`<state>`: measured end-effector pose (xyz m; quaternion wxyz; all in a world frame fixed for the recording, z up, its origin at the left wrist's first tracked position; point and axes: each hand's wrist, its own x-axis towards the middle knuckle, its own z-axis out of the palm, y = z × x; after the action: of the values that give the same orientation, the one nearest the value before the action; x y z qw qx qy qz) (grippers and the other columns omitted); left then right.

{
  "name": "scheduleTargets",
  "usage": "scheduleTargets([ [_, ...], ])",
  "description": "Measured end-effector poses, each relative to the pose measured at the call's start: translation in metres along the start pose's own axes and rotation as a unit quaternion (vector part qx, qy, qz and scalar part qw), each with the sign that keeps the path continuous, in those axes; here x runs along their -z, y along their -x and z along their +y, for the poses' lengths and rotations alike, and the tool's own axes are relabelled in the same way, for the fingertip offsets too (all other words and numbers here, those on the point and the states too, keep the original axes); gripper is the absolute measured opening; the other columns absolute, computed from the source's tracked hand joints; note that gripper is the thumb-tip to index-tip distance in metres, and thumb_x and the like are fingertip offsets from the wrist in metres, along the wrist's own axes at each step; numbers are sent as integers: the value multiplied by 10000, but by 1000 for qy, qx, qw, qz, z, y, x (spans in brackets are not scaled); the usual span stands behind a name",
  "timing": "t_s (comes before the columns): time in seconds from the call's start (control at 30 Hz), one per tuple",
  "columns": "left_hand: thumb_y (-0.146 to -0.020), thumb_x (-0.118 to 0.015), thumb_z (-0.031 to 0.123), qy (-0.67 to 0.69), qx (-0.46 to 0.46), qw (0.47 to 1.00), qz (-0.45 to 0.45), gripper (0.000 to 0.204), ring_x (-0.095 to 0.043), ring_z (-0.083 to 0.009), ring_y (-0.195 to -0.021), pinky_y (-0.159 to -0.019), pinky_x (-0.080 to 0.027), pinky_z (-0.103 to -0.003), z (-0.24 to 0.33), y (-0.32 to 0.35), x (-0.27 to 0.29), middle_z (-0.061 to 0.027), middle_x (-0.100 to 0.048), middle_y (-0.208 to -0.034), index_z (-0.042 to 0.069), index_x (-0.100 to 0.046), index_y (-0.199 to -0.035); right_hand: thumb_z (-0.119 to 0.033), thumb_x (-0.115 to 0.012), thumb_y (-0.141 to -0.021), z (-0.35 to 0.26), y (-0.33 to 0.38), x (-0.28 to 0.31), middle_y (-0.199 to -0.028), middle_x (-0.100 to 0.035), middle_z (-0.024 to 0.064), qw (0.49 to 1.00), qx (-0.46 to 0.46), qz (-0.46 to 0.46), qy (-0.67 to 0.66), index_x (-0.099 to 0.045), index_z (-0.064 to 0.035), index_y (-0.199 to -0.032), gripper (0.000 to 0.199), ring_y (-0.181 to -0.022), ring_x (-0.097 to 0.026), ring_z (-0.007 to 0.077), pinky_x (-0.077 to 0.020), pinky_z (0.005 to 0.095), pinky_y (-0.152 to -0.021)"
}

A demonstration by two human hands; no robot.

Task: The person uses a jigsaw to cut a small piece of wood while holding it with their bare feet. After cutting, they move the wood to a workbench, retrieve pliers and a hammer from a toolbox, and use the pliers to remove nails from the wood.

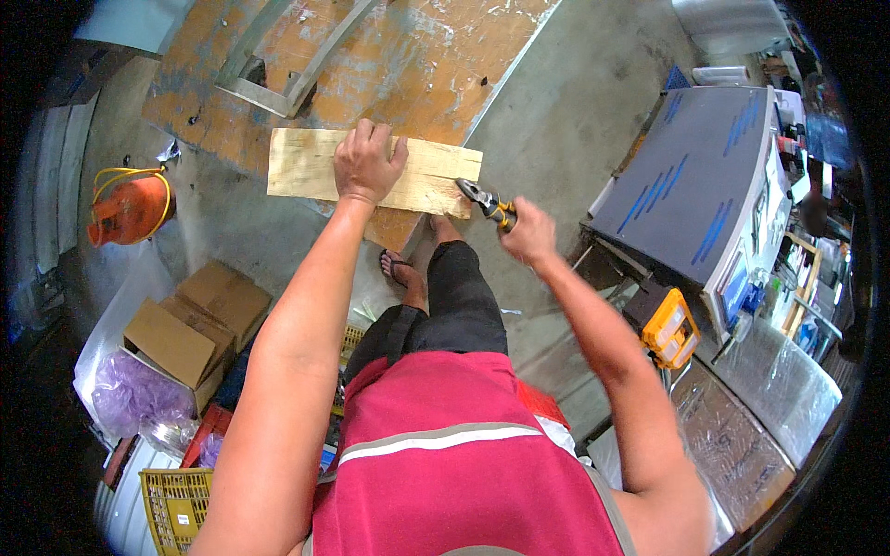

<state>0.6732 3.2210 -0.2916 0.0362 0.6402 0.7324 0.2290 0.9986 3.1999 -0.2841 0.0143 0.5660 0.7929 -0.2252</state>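
A pale wooden board (pixel 431 174) lies across the near edge of the worn, paint-scraped table (pixel 399 74), its right end sticking out past the corner. My left hand (pixel 368 159) is on top of the board near its middle, with the fingers bent and gripping it. A crack and rough, splintered wood show at the board's right end. There, the metal jaws of the pliers (pixel 482 196) meet or nearly meet the edge; contact is hard to make out. My right hand (pixel 530 232) is wrapped around their black and yellow handles.
A grey frame (pixel 269 95) rests on the table. An orange gas cylinder (pixel 133 211) with a yellow hose stands on the floor at left, beyond an open cardboard box (pixel 176 335). At right are a dark-topped bench (pixel 681 176) and a yellow-and-black case (pixel 671 329).
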Motion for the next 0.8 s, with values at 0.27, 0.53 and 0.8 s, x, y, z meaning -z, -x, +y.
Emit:
scheduleTargets([
  [0.27,-884,-740,343,4,6,1000,-4,233,-673,-319,-922,-795,-541,-463,-1,1,-3,-87,-630,-984,131,-707,-975,-252,-718,-959,19,89,-37,-918,-708,28,812,-303,-28,-497,-652,-73,-1045,209,-825,-671,164,-528,355,-734],
  [0.53,-886,-737,353,1,3,1000,3,244,-668,-331,-920,-794,-537,-463,3,2,-1,-98,-624,-977,124,-698,-960,-267,-709,-920,16,78,3,-1024,-723,199,976,-180,16,-122,-590,-49,-1211,383,-930,-677,449,-530,506,-846],
  [0.8,-886,-733,351,-7,5,1000,11,239,-665,-332,-906,-787,-533,-464,2,2,-3,-95,-625,-973,125,-694,-954,-202,-764,-921,-53,97,60,-938,-696,105,924,-80,49,-371,-638,-35,-1194,345,-890,-681,208,-535,350,-827],
])
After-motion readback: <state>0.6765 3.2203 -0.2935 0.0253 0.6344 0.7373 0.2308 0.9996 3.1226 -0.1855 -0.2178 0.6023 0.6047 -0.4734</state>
